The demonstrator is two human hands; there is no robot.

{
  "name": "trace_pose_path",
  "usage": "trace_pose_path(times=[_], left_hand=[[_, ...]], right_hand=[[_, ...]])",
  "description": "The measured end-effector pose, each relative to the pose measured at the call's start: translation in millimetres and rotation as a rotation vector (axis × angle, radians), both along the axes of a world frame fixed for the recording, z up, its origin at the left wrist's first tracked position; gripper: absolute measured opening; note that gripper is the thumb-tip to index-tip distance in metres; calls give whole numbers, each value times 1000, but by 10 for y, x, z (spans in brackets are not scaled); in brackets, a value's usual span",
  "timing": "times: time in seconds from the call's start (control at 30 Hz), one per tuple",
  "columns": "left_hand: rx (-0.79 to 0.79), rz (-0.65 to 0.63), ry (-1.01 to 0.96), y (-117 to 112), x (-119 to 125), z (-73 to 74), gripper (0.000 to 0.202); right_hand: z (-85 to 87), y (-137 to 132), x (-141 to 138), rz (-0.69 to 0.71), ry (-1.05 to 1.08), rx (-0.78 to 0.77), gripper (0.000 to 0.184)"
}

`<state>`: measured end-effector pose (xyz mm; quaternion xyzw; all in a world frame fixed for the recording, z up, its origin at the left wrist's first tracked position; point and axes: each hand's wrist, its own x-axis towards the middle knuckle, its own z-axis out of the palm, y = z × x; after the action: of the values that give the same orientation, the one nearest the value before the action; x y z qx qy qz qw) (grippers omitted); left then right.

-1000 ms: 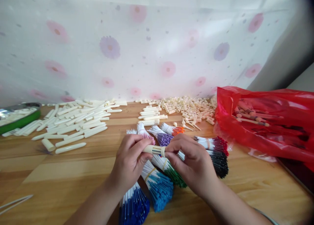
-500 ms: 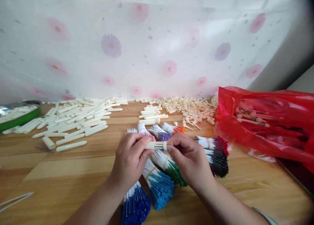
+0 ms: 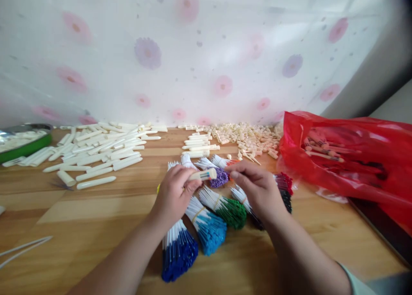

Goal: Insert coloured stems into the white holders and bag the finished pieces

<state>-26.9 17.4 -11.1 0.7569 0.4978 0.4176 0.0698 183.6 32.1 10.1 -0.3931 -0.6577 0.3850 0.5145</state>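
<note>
My left hand (image 3: 175, 192) is closed around a cream multicolour pen barrel (image 3: 206, 175), its slotted end tilted out to the right, with coloured strips showing in the slots. Thumb and fingers of my right hand (image 3: 257, 185) are pinched just right of that end, apart from it; what they hold, if anything, is too small to make out. Behind and below the hands lie bundles of pen refills: purple (image 3: 219, 177), green (image 3: 234, 212), light blue (image 3: 210, 234) and dark blue (image 3: 179, 258). Red refills (image 3: 284, 183) and black ones (image 3: 286, 200) are partly hidden by my right hand.
Long cream pen barrels (image 3: 96, 149) are heaped at the left beside a green-sided bowl (image 3: 28, 149). Small slotted parts (image 3: 257, 136) are piled at the back. An open red plastic bag (image 3: 360, 170) with pen parts inside occupies the right. A flower-patterned sheet (image 3: 193, 63) hangs behind.
My right hand has let go of the barrel's right end and drawn slightly away. My left hand has raised the barrel a little and tilted its slotted end towards me.
</note>
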Motion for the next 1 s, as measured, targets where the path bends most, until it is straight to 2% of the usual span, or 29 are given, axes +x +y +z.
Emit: trace_pose_path(times=[0.07,0.23,0.33,0.4,0.5,0.6,0.7,0.8,0.9,1.0], left_hand=[[-98,-38,-50,24,7,-14,27],[-301,-148,-107,-5,76,-21,27],[-338,-188,6,-53,136,-19,18],[-317,-263,117,-80,172,-19,5],[-272,-378,271,-110,205,-20,20],[-258,-412,386,-119,210,-19,26],[-267,-415,439,-111,199,-18,24],[-295,-385,445,-98,188,-21,23],[-341,-335,429,-83,181,-31,20],[-351,-317,367,-70,175,-32,14]], right_hand=[[20,-23,168,-79,-215,87,11],[-96,-303,434,96,-725,107,11],[-208,-447,407,10,-858,165,12],[-255,-481,339,-35,-935,203,13],[-273,-466,228,-101,-1072,221,12],[-270,-434,138,-164,-1197,235,15],[-275,-420,75,-211,-1231,261,14],[-243,-425,91,-261,-1179,255,10],[-96,-452,259,-319,-1077,232,11],[138,-499,512,-363,-946,198,12]])
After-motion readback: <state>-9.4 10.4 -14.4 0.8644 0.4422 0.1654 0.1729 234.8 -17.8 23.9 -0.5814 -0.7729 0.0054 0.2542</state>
